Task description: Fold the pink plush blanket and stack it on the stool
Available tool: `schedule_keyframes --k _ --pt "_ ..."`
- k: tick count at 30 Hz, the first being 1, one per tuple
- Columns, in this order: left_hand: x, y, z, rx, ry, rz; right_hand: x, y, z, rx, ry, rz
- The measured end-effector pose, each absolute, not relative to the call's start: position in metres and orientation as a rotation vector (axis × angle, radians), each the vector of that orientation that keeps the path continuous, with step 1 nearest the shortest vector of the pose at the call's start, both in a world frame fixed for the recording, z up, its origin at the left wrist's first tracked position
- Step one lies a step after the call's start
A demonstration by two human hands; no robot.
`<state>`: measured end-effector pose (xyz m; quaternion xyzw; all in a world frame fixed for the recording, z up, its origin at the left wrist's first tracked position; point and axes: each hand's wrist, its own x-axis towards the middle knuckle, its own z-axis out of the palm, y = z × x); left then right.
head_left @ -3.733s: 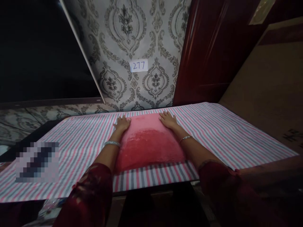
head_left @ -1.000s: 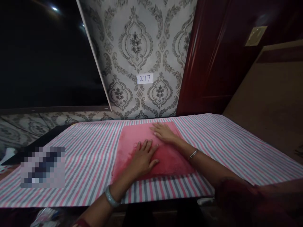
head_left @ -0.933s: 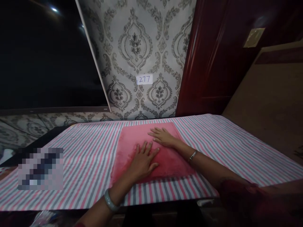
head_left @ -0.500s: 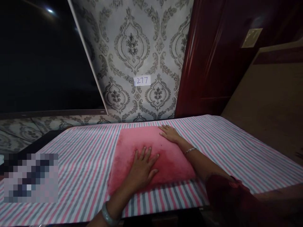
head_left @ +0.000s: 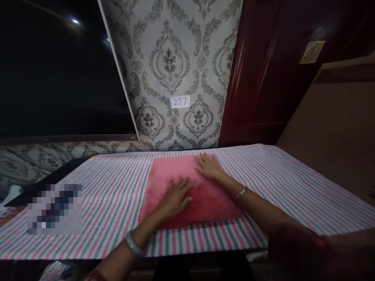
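A flat, roughly square pink plush cushion cover (head_left: 216,203) lies on a striped cloth, its pile darker red toward the near side and smoother pink at the far side. My left hand (head_left: 175,198) rests palm down near its middle, fingers spread and slightly blurred. Close to the far right corner, my right hand (head_left: 208,167) also lies flat on the plush with its fingers apart. Neither hand grips anything. A pale bangle circles my left wrist and a thin bracelet my right.
The striped cloth (head_left: 117,187) in pink, grey and white covers the table. Behind stand a large dark screen (head_left: 58,78), a patterned wall with a paper label (head_left: 180,102) reading 277, and a dark red door (head_left: 263,78). A pixelated patch (head_left: 54,209) hides something at left.
The camera view has shifted slightly, with the scene moving right. My right hand has slid a little left on the plush, off its right edge. Both hands stay flat on the cover.
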<state>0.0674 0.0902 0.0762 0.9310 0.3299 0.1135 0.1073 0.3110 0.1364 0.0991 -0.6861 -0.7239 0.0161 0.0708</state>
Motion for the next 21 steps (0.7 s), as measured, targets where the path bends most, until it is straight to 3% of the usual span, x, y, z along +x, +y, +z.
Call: schedule_keyframes --k 6,10,16,21 --pt "0.099 0.154 0.123 2.72 0.963 0.361 0.284 0.109 0.082 -2.013 -2.188 0.028" --pt "0.112 0.191 0.109 2.759 1.039 0.118 0.282 0.108 0.068 -2.048 -2.137 0.024" --pt "0.098 0.211 0.079 2.894 1.063 0.225 0.283 0.107 0.061 -2.011 -2.107 0.022" --pt "0.063 0.24 0.088 2.703 1.501 0.126 0.284 0.107 0.058 -1.99 -2.082 0.039"
